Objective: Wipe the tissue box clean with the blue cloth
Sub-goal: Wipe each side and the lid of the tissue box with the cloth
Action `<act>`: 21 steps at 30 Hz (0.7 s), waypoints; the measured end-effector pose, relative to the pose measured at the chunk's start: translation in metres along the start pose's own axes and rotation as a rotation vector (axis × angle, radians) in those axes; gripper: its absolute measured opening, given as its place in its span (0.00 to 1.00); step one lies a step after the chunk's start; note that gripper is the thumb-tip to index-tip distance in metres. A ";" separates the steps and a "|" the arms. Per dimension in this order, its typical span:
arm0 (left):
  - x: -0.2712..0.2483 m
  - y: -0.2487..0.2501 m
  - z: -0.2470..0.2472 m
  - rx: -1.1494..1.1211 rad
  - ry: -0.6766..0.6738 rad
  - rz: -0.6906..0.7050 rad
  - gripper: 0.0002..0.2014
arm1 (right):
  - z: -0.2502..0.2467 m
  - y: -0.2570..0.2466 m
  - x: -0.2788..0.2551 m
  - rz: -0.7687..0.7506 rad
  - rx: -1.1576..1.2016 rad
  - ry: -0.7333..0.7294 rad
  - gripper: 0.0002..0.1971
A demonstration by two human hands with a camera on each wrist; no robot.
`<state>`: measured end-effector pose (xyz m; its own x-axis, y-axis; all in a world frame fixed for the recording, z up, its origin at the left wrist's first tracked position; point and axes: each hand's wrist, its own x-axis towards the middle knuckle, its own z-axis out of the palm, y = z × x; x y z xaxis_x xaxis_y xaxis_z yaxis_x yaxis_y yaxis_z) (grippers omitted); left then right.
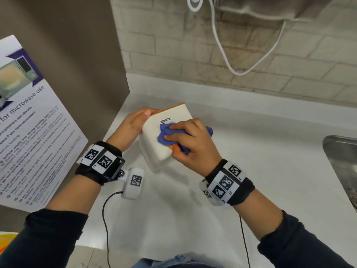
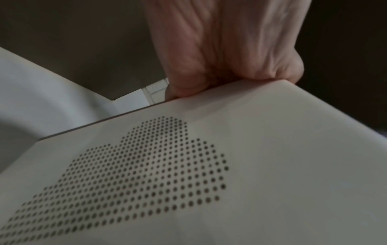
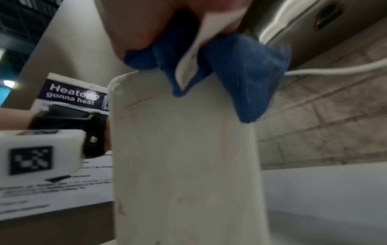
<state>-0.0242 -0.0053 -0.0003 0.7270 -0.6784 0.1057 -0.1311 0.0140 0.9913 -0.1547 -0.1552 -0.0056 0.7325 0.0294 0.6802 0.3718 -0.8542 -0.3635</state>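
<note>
A white tissue box [image 1: 154, 149] with "DIY" print and an orange edge is tilted up off the white counter. My left hand [image 1: 133, 124] grips its far left side, thumb along the top edge. The left wrist view shows the box's side [image 2: 272, 165] with a dotted cloud pattern and my left hand [image 2: 220, 66] on its edge. My right hand [image 1: 185, 140] holds a bunched blue cloth [image 1: 164, 135] pressed on the box's upper face. In the right wrist view the blue cloth [image 3: 247, 79] hangs over the box [image 3: 184, 165].
A microwave-use poster [image 1: 32, 132] leans on a brown panel at left. A metal sink [image 1: 343, 165] lies at the right edge. A white cable [image 1: 231, 60] hangs on the brick wall behind. A grey dispenser [image 1: 270, 8] is mounted above.
</note>
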 end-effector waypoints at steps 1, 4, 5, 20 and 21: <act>-0.001 0.000 0.000 -0.007 0.008 0.013 0.17 | -0.004 0.004 0.001 0.039 -0.007 0.022 0.10; -0.005 -0.002 0.004 -0.005 0.023 0.040 0.15 | -0.010 0.010 0.017 0.421 0.199 0.184 0.11; -0.005 -0.003 0.006 -0.006 0.021 0.044 0.15 | -0.009 0.009 0.024 0.554 0.290 0.198 0.10; -0.001 -0.001 0.005 0.050 -0.015 0.054 0.14 | -0.014 -0.006 0.033 0.056 0.494 -0.290 0.14; 0.000 -0.001 0.005 0.055 -0.019 0.049 0.15 | -0.017 -0.005 0.034 0.040 0.514 -0.353 0.14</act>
<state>-0.0275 -0.0089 -0.0015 0.7057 -0.6920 0.1522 -0.2036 0.0077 0.9790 -0.1420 -0.1586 0.0302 0.8634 0.2473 0.4397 0.5023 -0.5021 -0.7040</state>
